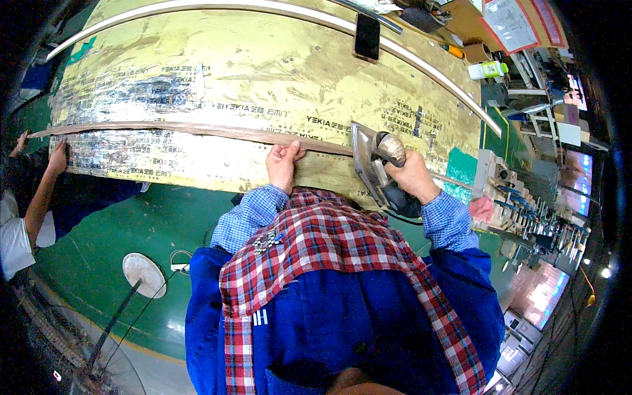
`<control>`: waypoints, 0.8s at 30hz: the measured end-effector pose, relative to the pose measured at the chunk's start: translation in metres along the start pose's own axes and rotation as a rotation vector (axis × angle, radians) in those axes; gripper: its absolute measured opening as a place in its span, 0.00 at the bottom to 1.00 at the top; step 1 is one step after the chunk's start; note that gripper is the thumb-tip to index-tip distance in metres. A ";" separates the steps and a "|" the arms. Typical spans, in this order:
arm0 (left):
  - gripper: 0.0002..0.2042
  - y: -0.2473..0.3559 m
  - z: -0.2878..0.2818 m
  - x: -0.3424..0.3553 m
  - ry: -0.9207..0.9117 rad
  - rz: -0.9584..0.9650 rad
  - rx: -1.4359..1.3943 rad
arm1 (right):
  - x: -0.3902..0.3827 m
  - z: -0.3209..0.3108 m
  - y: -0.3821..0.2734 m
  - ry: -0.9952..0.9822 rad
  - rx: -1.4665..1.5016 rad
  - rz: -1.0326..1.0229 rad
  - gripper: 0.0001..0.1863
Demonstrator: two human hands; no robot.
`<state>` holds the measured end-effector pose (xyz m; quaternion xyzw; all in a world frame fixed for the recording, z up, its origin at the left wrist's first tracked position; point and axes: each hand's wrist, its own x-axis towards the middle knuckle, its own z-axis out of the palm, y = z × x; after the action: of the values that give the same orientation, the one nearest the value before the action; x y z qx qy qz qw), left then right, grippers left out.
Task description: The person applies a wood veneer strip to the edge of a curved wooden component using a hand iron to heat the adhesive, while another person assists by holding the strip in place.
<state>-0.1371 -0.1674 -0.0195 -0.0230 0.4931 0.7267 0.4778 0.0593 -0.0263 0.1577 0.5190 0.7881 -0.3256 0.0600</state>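
Covering part of the brown strip (197, 130), the iron (364, 158) hides what lies beneath; strip's right end hard to make out. Right hand (413, 176) wrapped round the iron's handle (391, 149), palm unseen. Left hand (284, 163) apart, fingertips on strip's near edge; cannot tell whether they pinch. Strip runs leftward past it to a co-worker's hands (58, 158).

1 long, thin brown wood strip (217, 131) lies across the yellow desk (250, 46). 1 silver and black iron (370, 170) covers a bit of its right part, nose toward the far side.
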 end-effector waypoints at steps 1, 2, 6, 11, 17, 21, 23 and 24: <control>0.06 0.001 0.002 -0.001 0.006 0.000 0.006 | -0.001 -0.002 0.005 -0.003 0.020 0.002 0.14; 0.07 0.003 0.003 -0.001 0.012 0.000 0.013 | -0.001 -0.002 0.011 0.008 0.040 0.033 0.13; 0.08 -0.002 -0.006 0.005 -0.005 0.056 0.070 | -0.003 -0.013 0.033 0.001 0.026 0.026 0.13; 0.08 -0.004 -0.009 0.005 -0.025 0.114 0.172 | -0.007 -0.035 0.055 -0.043 0.038 0.137 0.14; 0.07 0.000 -0.007 0.005 -0.057 0.126 0.154 | -0.005 -0.010 0.021 -0.074 0.020 0.010 0.16; 0.05 0.004 -0.016 0.011 -0.059 0.118 0.116 | -0.001 0.029 -0.008 0.083 0.078 -0.170 0.17; 0.05 0.002 -0.037 0.022 0.037 0.049 -0.048 | -0.001 0.040 -0.024 0.058 -0.066 -0.155 0.16; 0.05 0.006 -0.039 0.022 0.015 0.089 0.020 | -0.005 0.043 -0.035 0.047 -0.082 -0.150 0.16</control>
<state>-0.1707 -0.1822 -0.0465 -0.0019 0.5046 0.7419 0.4416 0.0216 -0.0636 0.1421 0.4629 0.8386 -0.2845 0.0383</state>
